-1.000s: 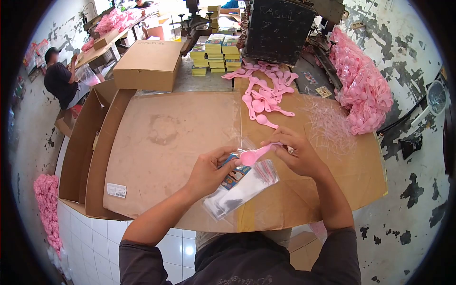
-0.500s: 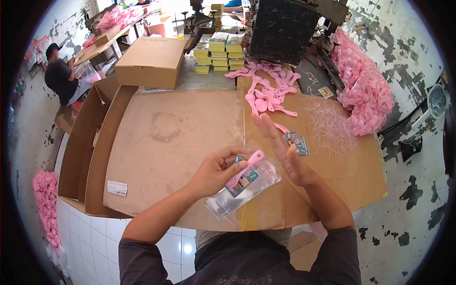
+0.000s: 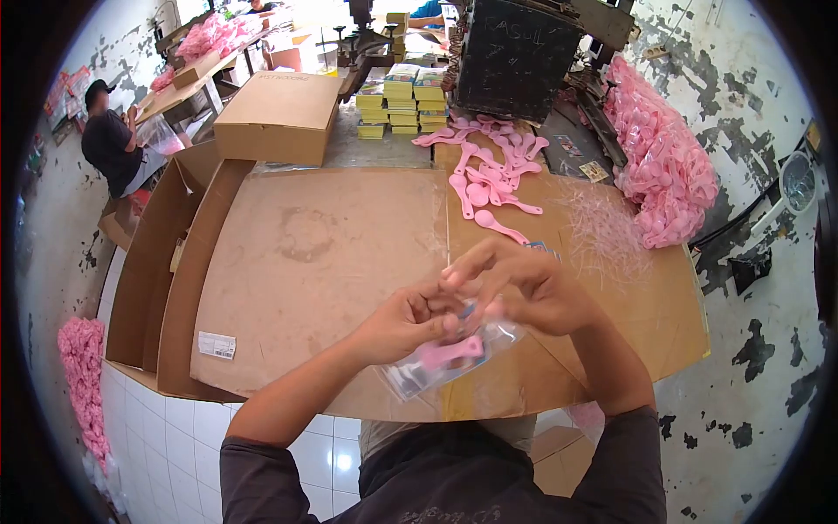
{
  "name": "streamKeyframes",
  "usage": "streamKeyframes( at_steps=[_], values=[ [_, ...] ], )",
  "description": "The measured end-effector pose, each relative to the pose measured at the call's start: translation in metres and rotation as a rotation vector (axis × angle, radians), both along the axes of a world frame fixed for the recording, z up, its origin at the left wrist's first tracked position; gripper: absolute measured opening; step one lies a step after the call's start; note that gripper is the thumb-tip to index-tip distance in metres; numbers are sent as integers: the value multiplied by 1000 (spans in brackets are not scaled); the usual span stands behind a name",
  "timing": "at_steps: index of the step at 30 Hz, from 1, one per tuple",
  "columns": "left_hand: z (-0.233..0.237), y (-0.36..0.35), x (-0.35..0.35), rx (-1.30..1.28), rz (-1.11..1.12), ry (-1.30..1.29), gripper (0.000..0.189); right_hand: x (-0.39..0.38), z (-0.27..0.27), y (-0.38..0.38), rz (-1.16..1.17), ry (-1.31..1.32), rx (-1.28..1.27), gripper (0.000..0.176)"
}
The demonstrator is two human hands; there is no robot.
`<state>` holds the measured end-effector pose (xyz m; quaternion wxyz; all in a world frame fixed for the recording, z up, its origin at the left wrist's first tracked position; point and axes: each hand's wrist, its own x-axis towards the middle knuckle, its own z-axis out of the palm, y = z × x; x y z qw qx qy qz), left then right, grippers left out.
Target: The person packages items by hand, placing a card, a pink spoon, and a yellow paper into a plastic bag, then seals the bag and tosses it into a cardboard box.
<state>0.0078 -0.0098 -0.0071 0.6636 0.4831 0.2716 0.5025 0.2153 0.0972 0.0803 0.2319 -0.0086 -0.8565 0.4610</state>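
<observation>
A clear plastic bag [image 3: 417, 377] hangs tilted over the front of the cardboard-covered table, with a pink spoon [image 3: 452, 351] inside or against it. My left hand [image 3: 408, 321] pinches the bag's upper edge between thumb and fingers. Close beside it, my right hand [image 3: 532, 284] curls over the bag's right end, fingers bent and slightly blurred; its fingertips are near the bag opening, and whether they grip it is unclear. Behind the right hand, a printed card [image 3: 543, 249] is mostly hidden. Several loose pink spoons [image 3: 493, 179] lie farther back.
Stacks of cards [image 3: 401, 94] and a closed carton [image 3: 278, 113] stand at the back, near a black machine [image 3: 515, 61]. Pink bagged goods [image 3: 663, 166] are heaped at right. An open box [image 3: 144, 297] borders the left side. A person [image 3: 112, 140] sits at far left.
My right hand has moved left and down to the bag, its fingers now bent. The pink spoon sits lower, away from my left thumb. One loose spoon near the card is now uncovered.
</observation>
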Motion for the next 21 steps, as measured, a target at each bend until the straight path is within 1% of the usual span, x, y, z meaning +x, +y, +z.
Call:
streamKeyframes(
  at_steps=[1, 2, 4, 7, 8, 10, 11, 12, 13, 16, 17, 20, 21],
  values=[
    [1, 0, 1, 18, 49, -32, 46, -3, 8, -2, -64, 19, 75, 6],
    [-1, 2, 0, 136, 121, 76, 47, -4, 16, -4, -128, 38, 151, 5],
    [-5, 5, -7, 366, 259, 294, 48, -3, 29, -9, -212, -10, 249, 8],
    [2, -6, -9, 333, 150, 202, 48, -4, 32, -14, -370, -29, 362, 14],
    [8, -9, -5, 360, 202, 265, 47, -4, 32, -16, -429, -25, 393, 16],
    [19, -13, 6, 411, 302, 391, 46, -5, 21, -19, -496, 1, 279, 18],
    [21, -12, 7, 418, 311, 401, 45, -6, 18, -21, -528, 15, 221, 19],
    [23, -10, 8, 425, 321, 411, 44, -6, 17, -22, -521, 9, 216, 20],
    [23, -9, 9, 430, 329, 422, 44, -5, 17, -24, -515, 2, 210, 21],
    [17, -8, 8, 280, 292, 266, 41, -4, 15, -24, -506, -25, 221, 25],
    [14, -7, 7, 232, 300, 249, 40, -4, 15, -23, -505, -34, 231, 26],
    [14, -7, 6, 128, 301, 206, 37, -8, 12, -23, -544, -11, 154, 27],
    [20, -7, 6, 118, 286, 199, 37, -11, 8, -22, -561, 70, 265, 24]
  ],
)
